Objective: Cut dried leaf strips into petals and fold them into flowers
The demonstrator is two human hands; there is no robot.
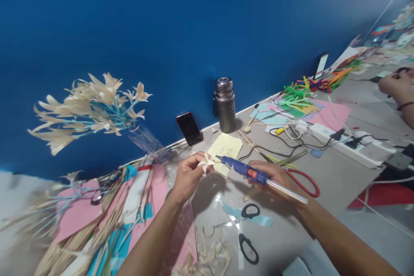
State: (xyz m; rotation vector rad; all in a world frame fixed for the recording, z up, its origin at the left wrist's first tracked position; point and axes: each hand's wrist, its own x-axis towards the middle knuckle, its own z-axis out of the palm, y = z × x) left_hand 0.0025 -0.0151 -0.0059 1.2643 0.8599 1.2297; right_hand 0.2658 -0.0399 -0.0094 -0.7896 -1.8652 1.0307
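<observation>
Between the fingers of my left hand [190,174] is a small cream flower [206,162] with pointed petals. My right hand [274,181] is closed around a blue glue gun [239,168], a clear glue stick [287,192] jutting from its back end. The gun's nozzle points left, close beside the flower; whether they touch I cannot tell. Behind both hands lies a pale yellow sheet of paper [230,144]. Black-handled scissors [248,248] and light blue strips [263,221] lie on the table below my hands.
A metal flask [226,110] and a phone [189,129] stand by the blue wall. A clear vase [147,140] of cream flowers [97,103] leans at left. Cords run to a white power strip [343,142] at right. Another person's hand [396,86] is at far right.
</observation>
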